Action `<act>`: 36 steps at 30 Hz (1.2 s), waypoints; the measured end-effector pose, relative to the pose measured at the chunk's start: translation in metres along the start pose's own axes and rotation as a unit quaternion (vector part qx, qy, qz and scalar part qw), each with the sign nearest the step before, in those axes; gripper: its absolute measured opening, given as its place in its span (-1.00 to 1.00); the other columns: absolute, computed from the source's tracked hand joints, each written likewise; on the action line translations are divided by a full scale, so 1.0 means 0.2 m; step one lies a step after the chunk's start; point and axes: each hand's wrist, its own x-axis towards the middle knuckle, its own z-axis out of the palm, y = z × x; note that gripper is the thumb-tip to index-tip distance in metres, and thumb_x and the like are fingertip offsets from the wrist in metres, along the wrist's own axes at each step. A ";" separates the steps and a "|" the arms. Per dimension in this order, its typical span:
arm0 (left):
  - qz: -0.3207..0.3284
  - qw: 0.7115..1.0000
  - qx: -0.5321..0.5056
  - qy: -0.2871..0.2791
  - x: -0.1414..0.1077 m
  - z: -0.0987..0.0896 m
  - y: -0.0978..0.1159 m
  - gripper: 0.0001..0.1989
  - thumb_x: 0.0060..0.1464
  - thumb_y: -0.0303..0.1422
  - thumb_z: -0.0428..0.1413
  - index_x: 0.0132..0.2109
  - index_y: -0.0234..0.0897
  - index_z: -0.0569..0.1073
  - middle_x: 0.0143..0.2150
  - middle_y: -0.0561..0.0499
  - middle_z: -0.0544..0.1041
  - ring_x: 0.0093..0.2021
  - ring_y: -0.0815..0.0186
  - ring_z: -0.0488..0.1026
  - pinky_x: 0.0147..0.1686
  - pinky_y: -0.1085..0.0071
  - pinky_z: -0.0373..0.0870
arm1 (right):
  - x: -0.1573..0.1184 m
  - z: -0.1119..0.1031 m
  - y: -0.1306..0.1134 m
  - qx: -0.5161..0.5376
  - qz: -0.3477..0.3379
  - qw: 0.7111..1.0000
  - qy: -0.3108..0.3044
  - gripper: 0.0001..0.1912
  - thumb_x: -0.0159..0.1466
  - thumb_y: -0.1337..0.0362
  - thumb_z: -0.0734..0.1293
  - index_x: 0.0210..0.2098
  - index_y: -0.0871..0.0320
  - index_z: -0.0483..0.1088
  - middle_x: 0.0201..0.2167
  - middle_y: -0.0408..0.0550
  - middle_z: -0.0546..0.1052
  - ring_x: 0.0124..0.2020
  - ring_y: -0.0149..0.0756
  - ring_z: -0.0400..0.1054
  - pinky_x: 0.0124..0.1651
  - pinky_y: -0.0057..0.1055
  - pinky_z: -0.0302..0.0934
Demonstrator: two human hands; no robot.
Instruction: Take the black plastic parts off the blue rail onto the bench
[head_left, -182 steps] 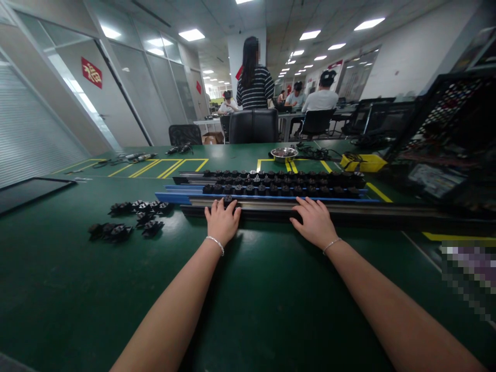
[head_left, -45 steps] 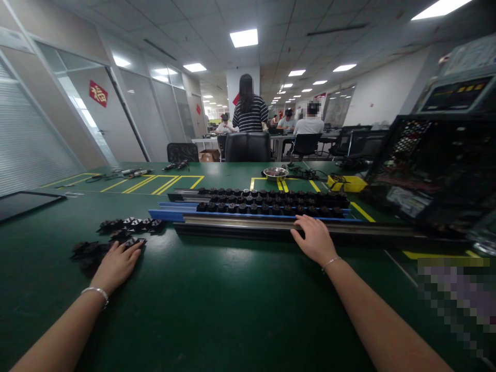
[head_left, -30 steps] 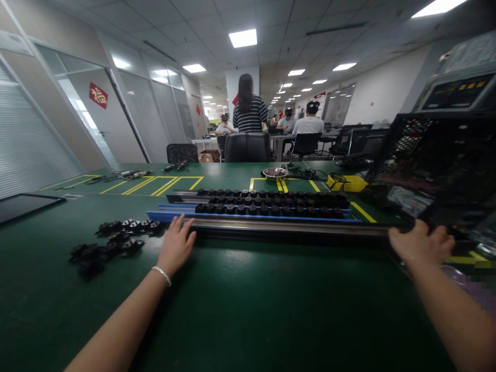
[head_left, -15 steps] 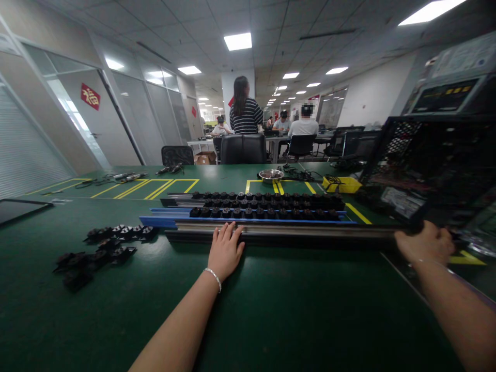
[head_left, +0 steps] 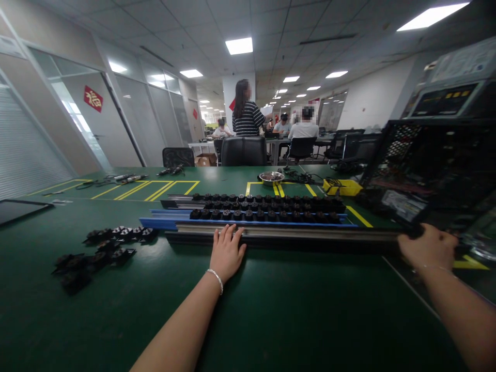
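Observation:
A long black rail (head_left: 310, 242) with a silvery strip lies crosswise on the green table (head_left: 294, 310). My left hand (head_left: 228, 249) rests on its near side, fingers slightly spread and lying over the top. At the rail's right end is my right hand (head_left: 428, 248), its fingers curled round a small black piece (head_left: 411, 230); the far fingers are partly hidden. Just behind lie blue rails (head_left: 163, 222) and a dark rail (head_left: 178, 202), with rows of black blocks (head_left: 248, 215) along them.
Loose black parts (head_left: 96, 256) lie at the left, near a dark flat panel (head_left: 21, 211). A metal bowl (head_left: 271, 178), a yellow tray (head_left: 343, 186) and cables stand behind the rails. An open black case (head_left: 434, 165) fills the right. Several people are farther back.
The black piece at my right hand stands out more above the rail's end, and that hand has shifted slightly right. My left hand stays nearly still. A standing person has turned a little.

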 end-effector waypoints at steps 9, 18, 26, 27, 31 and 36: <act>0.002 1.000 -0.005 0.003 0.00 0.00 0.00 -0.56 0.10 -0.24 -0.07 0.14 -0.12 0.24 0.16 -0.10 0.28 0.22 0.12 0.07 0.20 -0.02 -0.10 | -0.04 -0.07 -0.09 0.079 0.032 0.996 -0.038 -0.38 0.10 0.11 0.16 0.11 0.28 0.17 -0.01 0.38 0.26 0.08 0.09 0.09 -0.10 -0.12 0.08; -0.002 1.000 -0.009 0.001 0.00 0.01 0.00 -0.58 0.10 -0.24 -0.09 0.13 -0.11 0.24 0.16 -0.07 0.28 0.21 0.12 0.07 0.20 -0.01 -0.10 | -0.01 -0.06 -0.08 0.074 0.032 0.994 -0.070 -0.45 0.07 0.16 0.17 0.01 0.31 0.28 -0.17 0.32 0.42 -0.18 0.02 0.30 -0.20 -0.19 0.10; 0.002 1.000 -0.003 -0.007 0.00 0.00 -0.01 -0.57 0.11 -0.23 -0.11 0.14 -0.12 0.23 0.17 -0.06 0.27 0.22 0.13 0.06 0.20 0.00 -0.10 | -0.04 -0.12 -0.14 0.055 0.058 0.992 -0.097 -0.48 0.06 0.12 0.17 -0.03 0.22 0.29 -0.14 0.29 0.43 -0.18 0.05 0.31 -0.30 -0.17 0.07; 0.003 1.000 -0.003 -0.008 0.00 0.00 -0.01 -0.57 0.11 -0.23 -0.10 0.14 -0.12 0.22 0.17 -0.06 0.27 0.22 0.12 0.06 0.20 0.00 -0.10 | -0.05 -0.13 -0.15 0.053 0.061 0.992 -0.101 -0.49 0.07 0.12 0.17 -0.02 0.21 0.28 -0.14 0.27 0.43 -0.18 0.03 0.31 -0.29 -0.18 0.07; 0.009 1.000 0.000 -0.010 0.00 0.00 -0.01 -0.55 0.09 -0.23 -0.07 0.14 -0.12 0.22 0.17 -0.07 0.27 0.22 0.13 0.06 0.20 0.01 -0.10 | -0.07 -0.14 -0.18 0.049 0.059 0.992 -0.095 -0.52 0.05 0.13 0.19 -0.05 0.17 0.28 -0.14 0.20 0.44 -0.15 -0.02 0.31 -0.24 -0.21 0.08; 0.007 1.000 0.018 -0.009 0.00 0.00 -0.01 -0.54 0.08 -0.23 -0.05 0.15 -0.11 0.20 0.18 -0.05 0.26 0.22 0.15 0.06 0.20 0.03 -0.09 | -0.10 -0.12 -0.21 0.043 0.057 0.994 -0.084 -0.56 0.05 0.11 0.20 -0.09 0.12 0.27 -0.13 0.11 0.44 -0.14 -0.09 0.31 -0.18 -0.25 0.08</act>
